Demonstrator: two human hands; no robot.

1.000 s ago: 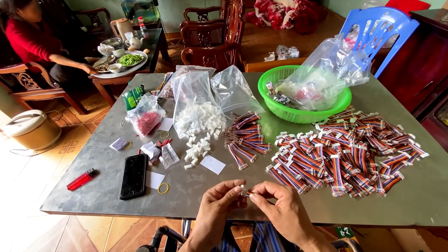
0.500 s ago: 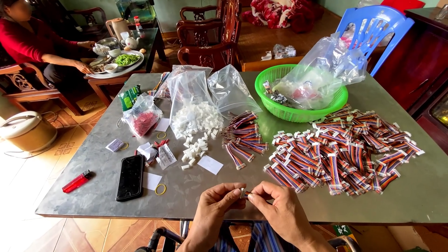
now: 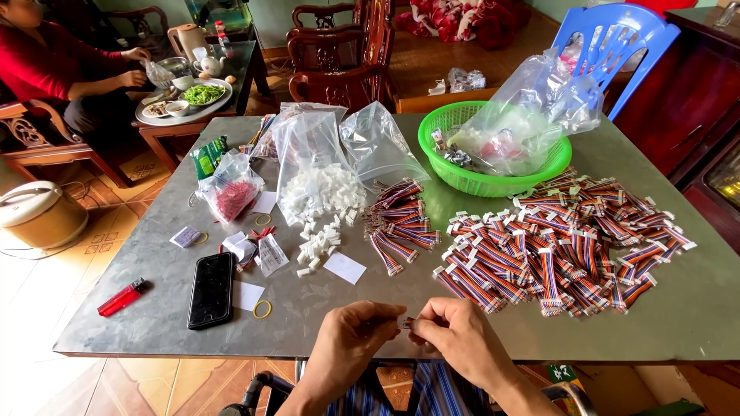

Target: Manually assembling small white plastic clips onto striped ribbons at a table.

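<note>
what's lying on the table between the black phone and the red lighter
In the head view, nothing: bare grey tabletop separates the flat black phone from the red plastic lighter.

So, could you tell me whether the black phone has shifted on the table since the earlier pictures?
No. The black phone lies beside the yellow rubber band, right of the red lighter, as before.

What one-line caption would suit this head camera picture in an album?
Two hands, left hand and right hand, pinch a small connector piece beside heaped striped wire bundles on a grey table.
</note>
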